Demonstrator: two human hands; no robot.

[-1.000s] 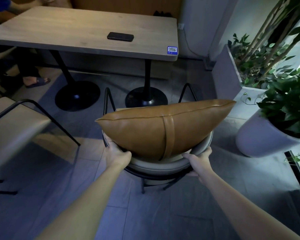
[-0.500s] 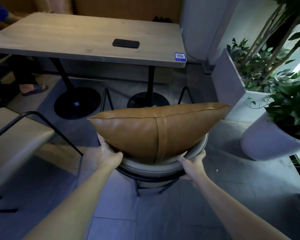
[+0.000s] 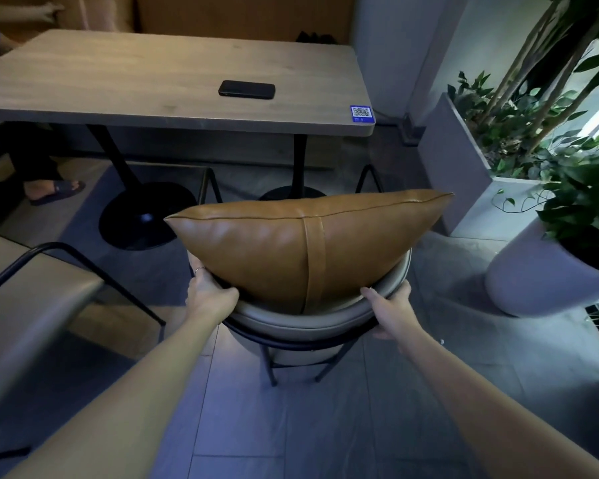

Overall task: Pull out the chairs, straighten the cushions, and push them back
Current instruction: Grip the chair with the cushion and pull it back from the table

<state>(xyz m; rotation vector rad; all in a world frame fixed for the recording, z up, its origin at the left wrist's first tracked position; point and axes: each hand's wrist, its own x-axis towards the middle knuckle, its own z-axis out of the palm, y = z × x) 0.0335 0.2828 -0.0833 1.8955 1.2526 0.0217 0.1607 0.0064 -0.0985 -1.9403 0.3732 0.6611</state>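
Left hand (image 3: 210,295): wrapped over the left end of the chair (image 3: 312,319) backrest rim, fingers (image 3: 198,271) curled and clamped on it; a ring shows on one finger.
Right hand (image 3: 393,311): clamped on the right end of the same rim, thumb on top, the other fingers hidden behind the padding.
Why held so: a grip at both ends of the rim likely lets the person steer the chair straight toward the desk (image 3: 173,81) without it swinging.
Cushion (image 3: 305,243): tan leather, standing on edge against the backrest between the two hands, its strap running down the back face; it looks level and centred, so I judge the straightening done.
Chair position: on the floor (image 3: 325,426), apart from the desk edge, front legs short of the desk's two black round bases.
Step in hand: probably pushing the chair back in.
Desk: pale wood top with a dark phone (image 3: 246,89) and a blue code sticker (image 3: 361,113) at its near right corner.
Room: grey floor tiles, grey planters with leafy plants (image 3: 567,188) on the right, a second chair (image 3: 28,292) on the left, another person's sandalled foot (image 3: 54,190) under the desk.
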